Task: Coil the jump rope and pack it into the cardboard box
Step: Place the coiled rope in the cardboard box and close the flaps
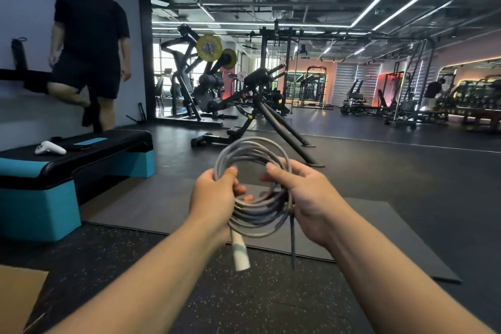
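Note:
A grey jump rope (250, 149) is wound into a round coil of several loops, held up in front of me. My left hand (212, 196) grips the coil's left side, and a white handle (240, 252) hangs down below that hand. My right hand (303, 195) holds the coil's right side, with a dark loose end (292, 244) dangling beneath it. A corner of the cardboard box (19, 298) shows at the bottom left edge, on the floor.
A teal and black step platform (35, 198) stands at left, bearing a white controller (50, 148) and a phone. A person in black stands by the wall beyond it. A dark mat (379, 228) lies on the floor below my hands. Gym machines fill the back.

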Motion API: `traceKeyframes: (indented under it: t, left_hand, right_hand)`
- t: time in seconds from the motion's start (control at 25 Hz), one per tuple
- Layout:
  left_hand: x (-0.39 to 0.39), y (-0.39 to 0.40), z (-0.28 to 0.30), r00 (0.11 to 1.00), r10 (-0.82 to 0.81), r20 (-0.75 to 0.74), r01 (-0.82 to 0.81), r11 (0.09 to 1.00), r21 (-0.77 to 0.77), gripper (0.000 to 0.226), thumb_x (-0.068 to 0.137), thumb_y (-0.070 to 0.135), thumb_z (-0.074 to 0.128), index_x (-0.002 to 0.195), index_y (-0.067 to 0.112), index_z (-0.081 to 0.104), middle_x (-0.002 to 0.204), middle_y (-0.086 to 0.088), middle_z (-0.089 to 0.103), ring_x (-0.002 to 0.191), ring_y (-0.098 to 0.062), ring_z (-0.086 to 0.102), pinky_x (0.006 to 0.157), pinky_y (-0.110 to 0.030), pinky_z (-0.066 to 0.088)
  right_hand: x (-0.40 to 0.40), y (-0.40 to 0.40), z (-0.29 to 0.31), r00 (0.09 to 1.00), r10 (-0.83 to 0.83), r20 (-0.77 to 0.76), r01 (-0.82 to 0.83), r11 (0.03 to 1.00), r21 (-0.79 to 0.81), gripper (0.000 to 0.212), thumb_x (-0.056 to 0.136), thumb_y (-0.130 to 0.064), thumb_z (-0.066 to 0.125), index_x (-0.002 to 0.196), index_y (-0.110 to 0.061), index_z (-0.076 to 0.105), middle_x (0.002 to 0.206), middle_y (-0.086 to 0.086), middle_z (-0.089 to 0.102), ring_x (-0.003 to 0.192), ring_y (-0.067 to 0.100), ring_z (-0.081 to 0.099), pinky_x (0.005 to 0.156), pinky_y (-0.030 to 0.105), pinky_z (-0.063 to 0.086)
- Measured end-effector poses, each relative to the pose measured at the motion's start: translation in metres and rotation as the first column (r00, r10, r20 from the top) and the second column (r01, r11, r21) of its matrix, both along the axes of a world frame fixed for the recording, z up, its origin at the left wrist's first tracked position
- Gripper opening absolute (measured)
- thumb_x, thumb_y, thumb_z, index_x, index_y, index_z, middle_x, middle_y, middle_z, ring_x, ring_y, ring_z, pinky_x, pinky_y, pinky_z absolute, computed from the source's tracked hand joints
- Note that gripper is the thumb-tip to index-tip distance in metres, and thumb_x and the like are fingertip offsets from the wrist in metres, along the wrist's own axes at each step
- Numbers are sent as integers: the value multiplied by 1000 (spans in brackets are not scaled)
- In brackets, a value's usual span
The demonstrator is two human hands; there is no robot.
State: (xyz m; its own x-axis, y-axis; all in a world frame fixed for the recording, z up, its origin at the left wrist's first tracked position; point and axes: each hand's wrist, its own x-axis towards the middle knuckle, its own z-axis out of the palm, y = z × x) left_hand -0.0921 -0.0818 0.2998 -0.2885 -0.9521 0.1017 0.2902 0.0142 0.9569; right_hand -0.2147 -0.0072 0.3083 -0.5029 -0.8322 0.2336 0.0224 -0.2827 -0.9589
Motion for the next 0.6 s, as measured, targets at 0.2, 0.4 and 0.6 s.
traceKeyframes:
  t: [0.2,0.4,0.6]
  left_hand:
    - [23,-21,5,980,64,188,-28,982,-187,19,100,29,61,90,13,63,78,-3,66,75,-21,73,85,-55,59]
    - [73,-39,13,922,219,318,-155,964,-217,16,98,33,61,95,18,66,77,3,71,70,-20,62,70,-42,52]
    - [191,-43,52,898,289,332,-338,936,100,16,96,33,65,95,17,69,77,2,68,71,-16,57,70,-34,45]
  right_hand:
    - [18,-13,-1,996,-25,-80,25,1000,-1,17,104,-15,55,90,-12,64,84,12,62,75,26,54,76,42,46]
    - [54,-39,8,987,129,-93,-129,992,4,17,105,-11,52,91,-15,62,82,8,60,77,23,57,77,39,48]
    - [164,-79,48,929,345,132,-363,920,149,17,103,-6,50,91,-12,60,77,6,57,72,20,56,81,42,47]
